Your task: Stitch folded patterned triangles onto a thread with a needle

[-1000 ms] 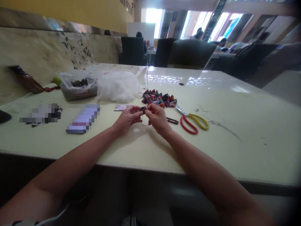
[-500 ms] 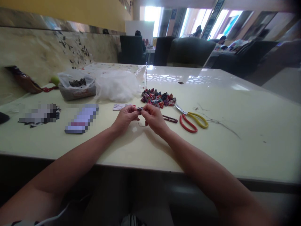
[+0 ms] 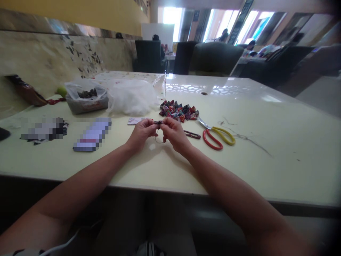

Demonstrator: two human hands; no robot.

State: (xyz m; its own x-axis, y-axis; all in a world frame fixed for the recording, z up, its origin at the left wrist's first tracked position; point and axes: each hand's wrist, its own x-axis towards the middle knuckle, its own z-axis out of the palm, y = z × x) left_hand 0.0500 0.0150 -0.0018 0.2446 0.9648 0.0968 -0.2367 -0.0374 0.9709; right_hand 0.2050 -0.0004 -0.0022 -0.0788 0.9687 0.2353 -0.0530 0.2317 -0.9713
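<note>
While resting low over the pale table (image 3: 266, 149), left hand (image 3: 141, 133) and right hand (image 3: 174, 134) meet fingertip to fingertip, both pinched on a small dark fabric piece (image 3: 158, 122) held between them just above the tabletop. Left fingers (image 3: 150, 124) closed on one end of it, right fingers (image 3: 166, 122) closed on the other. Thin thread (image 3: 159, 139) looping down from the piece between the two hands. Just beyond the hands, a heap of colourful fabric pieces (image 3: 178, 110) on the table. Right of the right hand, small dark snips (image 3: 192, 134), then red and yellow scissors (image 3: 217, 135) lying flat, blades pointing toward the heap. Behind the left hand, a small printed card (image 3: 135, 121). Farther back, a white fluffy bundle in clear plastic (image 3: 133, 96) beside a plastic bag of dark bits (image 3: 86, 97). Loose thread scraps (image 3: 247, 140) scattered to the right of the scissors. Dark chairs (image 3: 213, 58) past the far edge of the table.
</note>
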